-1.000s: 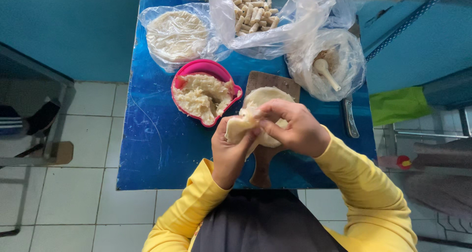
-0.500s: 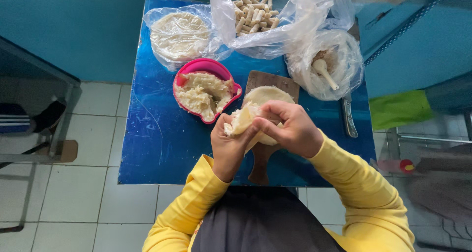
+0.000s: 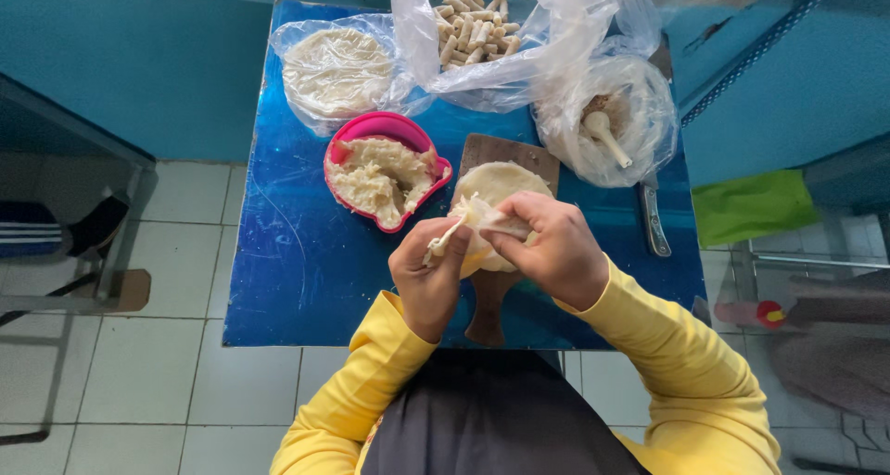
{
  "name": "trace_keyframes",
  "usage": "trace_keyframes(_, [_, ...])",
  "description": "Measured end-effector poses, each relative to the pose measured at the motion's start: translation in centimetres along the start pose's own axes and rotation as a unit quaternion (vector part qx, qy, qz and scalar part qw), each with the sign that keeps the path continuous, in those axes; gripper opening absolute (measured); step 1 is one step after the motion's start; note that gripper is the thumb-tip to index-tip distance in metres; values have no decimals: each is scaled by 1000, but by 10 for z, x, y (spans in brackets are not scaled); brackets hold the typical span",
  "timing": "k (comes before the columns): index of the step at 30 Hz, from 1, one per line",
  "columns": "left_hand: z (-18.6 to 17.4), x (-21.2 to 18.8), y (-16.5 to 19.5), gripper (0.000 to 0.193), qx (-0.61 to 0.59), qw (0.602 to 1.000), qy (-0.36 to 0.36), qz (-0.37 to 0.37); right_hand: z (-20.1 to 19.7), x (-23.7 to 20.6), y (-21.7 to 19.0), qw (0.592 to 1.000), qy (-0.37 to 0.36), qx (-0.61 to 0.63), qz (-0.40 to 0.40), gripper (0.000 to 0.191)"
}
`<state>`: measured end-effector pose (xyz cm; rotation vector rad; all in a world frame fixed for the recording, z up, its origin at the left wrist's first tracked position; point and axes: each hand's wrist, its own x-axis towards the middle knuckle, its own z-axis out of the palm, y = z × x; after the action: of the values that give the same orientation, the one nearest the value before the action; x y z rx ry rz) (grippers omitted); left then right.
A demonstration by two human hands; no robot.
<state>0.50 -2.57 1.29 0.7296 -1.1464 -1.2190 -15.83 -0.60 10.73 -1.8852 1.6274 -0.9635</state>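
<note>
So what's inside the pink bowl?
The pink bowl holds a heap of pale, shredded, mushy filling, filling most of it. What lies beneath that heap is covered, so the bowl's bottom cannot be seen.

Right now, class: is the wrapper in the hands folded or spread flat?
Folded. The wrapper is bunched between the left hand and right hand, lifted above another flat one on the board.

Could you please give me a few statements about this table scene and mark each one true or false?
1. Both hands, left hand and right hand, hold a thin wrapper. True.
2. The pink bowl is empty. False: it holds pale shredded filling.
3. A wooden board lies under the hands. True.
4. The finished rolls sit on a plate. False: they lie in a clear plastic bag.
5. The table is red. False: it is blue.
</note>
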Motion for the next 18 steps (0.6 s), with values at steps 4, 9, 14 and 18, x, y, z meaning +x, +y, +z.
trace_keyframes(4, [-1,-1,-2,13,-45,998,22,-45,-5,0,5,996,-34,39,70,22])
trace_keyframes(9, [-2,-2,-8,15,-57,996,38,-50,3,3,19,961,-87,203,165,29])
trace_keyframes(14, [-6,-7,-12,16,-45,998,27,-41,25,-4,36,962,-55,241,118,19])
trace_keyframes(18, [-4,-6,-19,21,-133,980,118,-89,29,-3,47,963,-27,261,59,17])
